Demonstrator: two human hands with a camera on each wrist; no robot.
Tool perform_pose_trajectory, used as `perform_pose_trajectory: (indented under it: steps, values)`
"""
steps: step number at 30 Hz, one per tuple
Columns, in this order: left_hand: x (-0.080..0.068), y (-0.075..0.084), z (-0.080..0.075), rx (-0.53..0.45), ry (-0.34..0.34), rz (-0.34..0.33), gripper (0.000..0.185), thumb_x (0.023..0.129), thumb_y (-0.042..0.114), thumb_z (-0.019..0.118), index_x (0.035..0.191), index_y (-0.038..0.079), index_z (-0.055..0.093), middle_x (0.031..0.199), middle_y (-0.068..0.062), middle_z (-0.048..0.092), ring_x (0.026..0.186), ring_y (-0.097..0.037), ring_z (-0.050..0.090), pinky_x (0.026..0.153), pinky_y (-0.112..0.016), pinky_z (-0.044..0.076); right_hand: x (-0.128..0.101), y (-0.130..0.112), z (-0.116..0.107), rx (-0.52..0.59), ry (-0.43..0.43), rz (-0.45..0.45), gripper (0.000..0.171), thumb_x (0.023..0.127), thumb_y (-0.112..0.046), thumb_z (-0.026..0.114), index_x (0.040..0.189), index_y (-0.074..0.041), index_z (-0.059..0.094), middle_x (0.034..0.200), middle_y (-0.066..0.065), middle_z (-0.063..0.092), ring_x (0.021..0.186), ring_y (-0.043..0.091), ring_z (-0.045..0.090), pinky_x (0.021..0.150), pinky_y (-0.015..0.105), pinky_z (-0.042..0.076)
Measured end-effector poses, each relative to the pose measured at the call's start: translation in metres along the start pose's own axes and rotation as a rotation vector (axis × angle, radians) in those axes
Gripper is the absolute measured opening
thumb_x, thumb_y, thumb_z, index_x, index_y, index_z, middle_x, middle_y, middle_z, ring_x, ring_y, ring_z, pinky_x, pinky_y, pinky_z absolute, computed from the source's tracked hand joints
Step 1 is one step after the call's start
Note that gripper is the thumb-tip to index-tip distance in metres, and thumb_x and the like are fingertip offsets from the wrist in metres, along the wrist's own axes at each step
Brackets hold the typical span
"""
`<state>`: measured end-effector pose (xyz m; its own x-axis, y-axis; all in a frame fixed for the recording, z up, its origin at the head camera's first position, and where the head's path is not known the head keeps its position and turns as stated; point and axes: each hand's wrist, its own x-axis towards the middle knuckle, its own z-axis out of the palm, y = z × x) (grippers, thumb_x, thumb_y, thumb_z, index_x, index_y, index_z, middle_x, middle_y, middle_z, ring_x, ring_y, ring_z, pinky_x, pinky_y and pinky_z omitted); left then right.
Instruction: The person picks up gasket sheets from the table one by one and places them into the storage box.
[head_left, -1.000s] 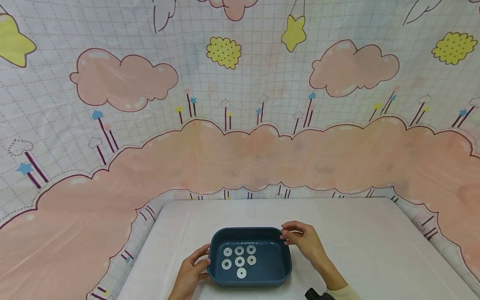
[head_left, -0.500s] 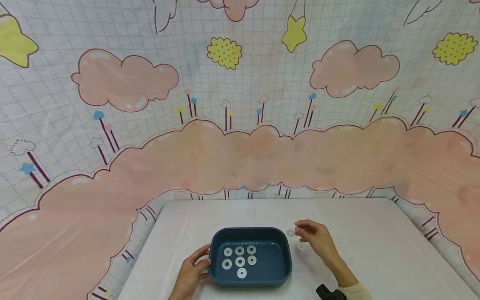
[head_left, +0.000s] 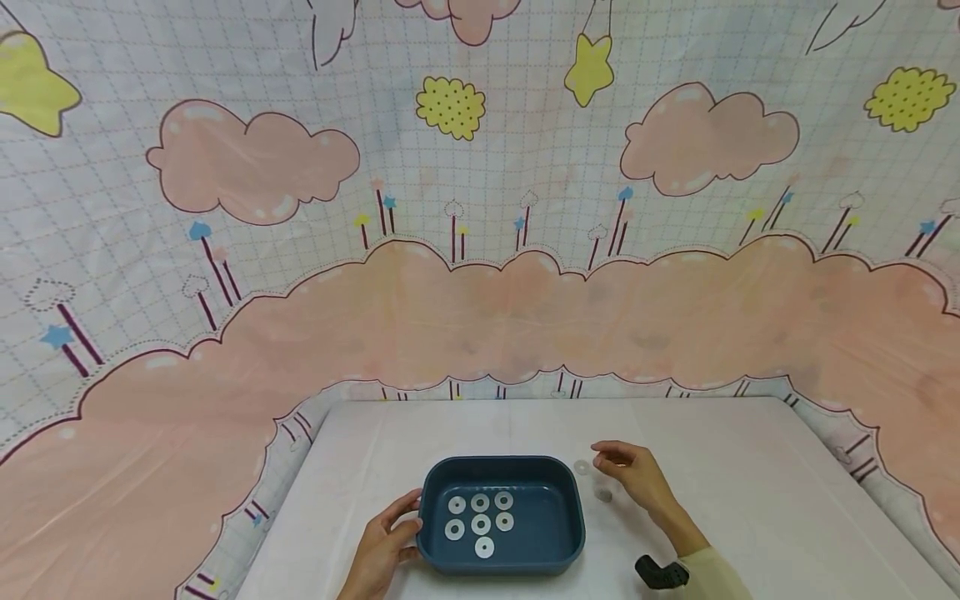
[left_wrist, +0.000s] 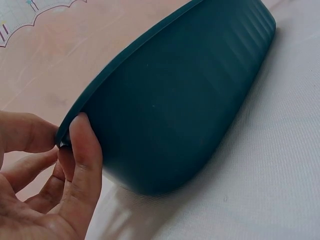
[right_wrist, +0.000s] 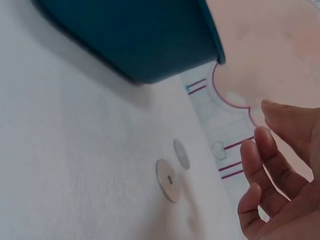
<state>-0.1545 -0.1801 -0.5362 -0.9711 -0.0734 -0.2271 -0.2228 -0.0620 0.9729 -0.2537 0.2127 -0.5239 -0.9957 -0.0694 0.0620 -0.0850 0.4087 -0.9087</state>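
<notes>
A dark blue rectangular tray point(head_left: 543, 533) sits on the white tabletop. Several white washers point(head_left: 481, 524) lie flat on its floor, grouped toward the left. My left hand point(head_left: 378, 546) pinches the tray's left rim; the left wrist view has a fingertip point(left_wrist: 82, 127) against the outer wall just below the lip. Beyond the tray's right end my right hand point(head_left: 637, 479) hovers over the table, fingers loosely bent with nothing between them. Close to it, two washers rest on the cloth, a pale far washer point(right_wrist: 181, 154) and a nearer washer point(right_wrist: 167, 181) with its hole showing.
A white cloth point(head_left: 750, 492) covers the table. Behind it hangs a curtain point(head_left: 480, 325) printed with clouds and stars. A black wrist device point(head_left: 660, 573) sits at my right sleeve.
My right hand has moved from the tray's right rim out to the right. The two washers on the cloth have come into view beside it. My left hand stays at the rim.
</notes>
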Motion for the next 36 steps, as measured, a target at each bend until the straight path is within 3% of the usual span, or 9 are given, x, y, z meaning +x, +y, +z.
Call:
perform_pose_trajectory:
  steps: [6, 18, 28, 36]
  values:
    - [0.0, 0.0, 0.0, 0.001, -0.005, 0.002, 0.056, 0.091, 0.006, 0.058, 0.144, -0.002, 0.044, 0.131, -0.018, 0.047, 0.088, -0.017, 0.059, 0.064, -0.031, 0.054, 0.011, 0.013, 0.003, -0.108, -0.019, -0.015, 0.03, 0.088, -0.02, 0.072, 0.116, -0.01, 0.072, 0.098, 0.003, 0.07, 0.093, 0.014, 0.062, 0.079, 0.026, 0.049]
    - [-0.001, 0.001, 0.0, 0.008, -0.007, -0.003, 0.055, 0.091, 0.006, 0.058, 0.144, -0.003, 0.044, 0.133, -0.019, 0.047, 0.09, -0.017, 0.059, 0.066, -0.032, 0.054, 0.024, 0.03, 0.014, -0.196, -0.02, -0.011, 0.025, 0.084, -0.017, 0.075, 0.108, -0.011, 0.076, 0.108, 0.007, 0.068, 0.092, 0.018, 0.051, 0.079, 0.031, 0.039]
    - [-0.001, 0.001, 0.001, -0.004, -0.02, 0.009, 0.057, 0.091, 0.004, 0.058, 0.145, -0.004, 0.042, 0.13, -0.018, 0.048, 0.087, -0.017, 0.06, 0.064, -0.03, 0.054, 0.029, 0.034, 0.02, -0.36, 0.001, 0.003, 0.029, 0.079, -0.025, 0.08, 0.106, -0.017, 0.078, 0.101, 0.003, 0.067, 0.088, 0.017, 0.054, 0.076, 0.033, 0.038]
    - [-0.001, 0.002, 0.001, 0.007, -0.015, 0.005, 0.057, 0.091, 0.004, 0.057, 0.145, -0.004, 0.042, 0.132, -0.02, 0.047, 0.088, -0.017, 0.06, 0.064, -0.03, 0.054, 0.029, 0.036, 0.023, -0.422, -0.01, -0.015, 0.03, 0.079, -0.025, 0.08, 0.108, -0.019, 0.078, 0.098, 0.001, 0.065, 0.083, 0.015, 0.053, 0.077, 0.04, 0.032]
